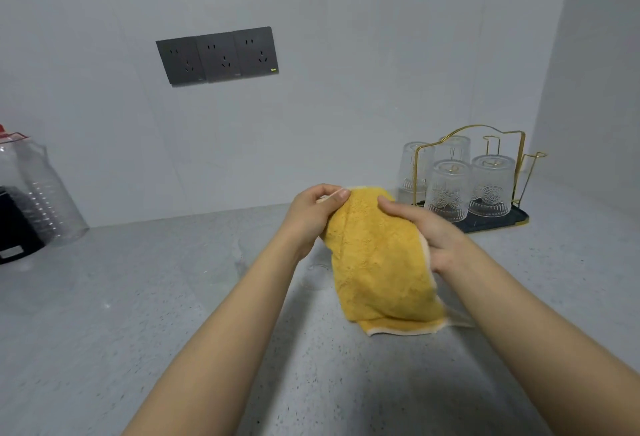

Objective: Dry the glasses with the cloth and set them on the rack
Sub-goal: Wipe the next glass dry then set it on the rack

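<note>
A yellow cloth point(377, 262) with a pale edge hangs between my hands above the grey counter. My left hand point(311, 217) pinches its upper left corner. On the cloth's upper right side, my right hand point(429, 231) presses with the fingers curled round it. The cloth bulges between them; what is inside is hidden. A faint clear glass outline point(317, 276) shows just below my left hand, and I cannot tell whether it is held or standing. At the back right, a gold wire rack point(519, 165) on a dark tray point(498, 222) carries several patterned glasses point(448, 190) upside down.
Three dark wall sockets point(218, 55) are set in the back wall. A clear plastic bottle point(45, 193) and a black appliance point(14, 228) stand at the far left. The speckled counter point(156, 280) runs to the wall and into the right corner.
</note>
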Available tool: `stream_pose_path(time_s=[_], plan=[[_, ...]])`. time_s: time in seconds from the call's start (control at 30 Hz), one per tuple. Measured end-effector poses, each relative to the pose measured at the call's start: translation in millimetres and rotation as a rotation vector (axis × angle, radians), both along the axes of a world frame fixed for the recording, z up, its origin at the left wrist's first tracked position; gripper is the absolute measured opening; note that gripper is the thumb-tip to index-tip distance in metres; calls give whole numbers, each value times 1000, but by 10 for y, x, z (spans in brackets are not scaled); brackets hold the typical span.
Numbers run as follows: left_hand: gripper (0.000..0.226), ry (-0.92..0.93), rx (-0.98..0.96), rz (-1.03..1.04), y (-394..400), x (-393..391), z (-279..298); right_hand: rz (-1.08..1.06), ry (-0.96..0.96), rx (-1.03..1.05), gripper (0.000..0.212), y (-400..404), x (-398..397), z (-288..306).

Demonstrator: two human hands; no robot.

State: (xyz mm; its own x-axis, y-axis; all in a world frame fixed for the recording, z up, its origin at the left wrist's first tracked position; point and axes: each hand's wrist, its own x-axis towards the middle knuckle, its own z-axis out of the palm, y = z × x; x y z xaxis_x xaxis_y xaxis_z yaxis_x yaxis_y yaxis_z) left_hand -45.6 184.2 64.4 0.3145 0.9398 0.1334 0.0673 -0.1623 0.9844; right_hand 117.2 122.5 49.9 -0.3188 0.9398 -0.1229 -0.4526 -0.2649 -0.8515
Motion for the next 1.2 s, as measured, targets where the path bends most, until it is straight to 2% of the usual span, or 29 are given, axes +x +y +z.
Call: stream_pose_path(time_s=[0.1,0.17,0.27,0.33,0.43,0.5,0.6,0.7,0.73,0.77,0.9,1.07,1.13,1.2], plan=[[12,144,80,207,43,11,-197,-157,130,-95,50,78,-182,-226],[20,199,168,320,55,-37,-302,-254,221,-179,43,137,-291,-364],[21,311,349,423,19,-182,-411,-324,229,-254,51,228,-439,-525],[26,514,437,510,42,-300,-495,-358,177,-311,60,313,-522,-627],[47,848,394,575,85,-424,-580,-395,135,-347,73,396,-617,-788],[59,955,333,572,128,-480,-616,-406,124,-365,82,433,-640,-880],[71,905,205,563,200,-559,-633,-397,99,-359,96,448,-648,-939],[80,792,156,568,251,-610,-640,-393,46,-337,127,433,-650,-945],[83,758,142,573,257,-620,-637,-386,42,-333,131,444,-642,-962],[86,727,120,575,261,-632,-640,-380,43,-332,127,447,-647,-968],[89,693,80,558,279,-651,-603,-382,71,-333,87,429,-654,-954],[98,553,157,482,209,-650,-591,-373,62,-240,72,314,-676,-845],[99,400,183,455,125,-635,-596,-382,-7,-147,71,242,-680,-771],[100,179,115,411,29,-614,-595,-409,-262,-4,67,119,-678,-662]])
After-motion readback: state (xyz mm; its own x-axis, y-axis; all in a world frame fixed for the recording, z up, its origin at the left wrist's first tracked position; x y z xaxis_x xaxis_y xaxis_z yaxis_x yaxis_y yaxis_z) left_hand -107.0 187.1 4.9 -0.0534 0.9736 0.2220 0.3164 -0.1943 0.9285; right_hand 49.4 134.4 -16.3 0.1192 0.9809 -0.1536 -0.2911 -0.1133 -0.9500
